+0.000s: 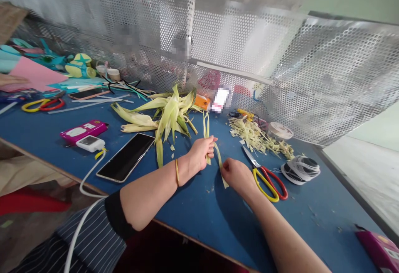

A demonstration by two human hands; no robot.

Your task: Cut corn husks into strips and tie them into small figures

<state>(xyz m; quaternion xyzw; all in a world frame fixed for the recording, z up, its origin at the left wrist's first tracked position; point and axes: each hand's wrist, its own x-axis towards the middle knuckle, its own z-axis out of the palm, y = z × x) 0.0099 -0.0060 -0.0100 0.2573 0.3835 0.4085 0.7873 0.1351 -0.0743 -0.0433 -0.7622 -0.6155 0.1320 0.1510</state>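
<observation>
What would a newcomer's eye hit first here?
Probably the pile of pale-green husks sprawling across the blue table, just beyond the left hand, which grips husk strips. Next, the right hand, pinching a loose strip beside it. Then the red-and-yellow-handled scissors lying just right of that hand.

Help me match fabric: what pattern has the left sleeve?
The left sleeve has pale stripes on dark blue, black cuff; head view.

A black-screened phone (126,157) lies near a magenta box (84,131), perforated panels (230,36) behind.
</observation>
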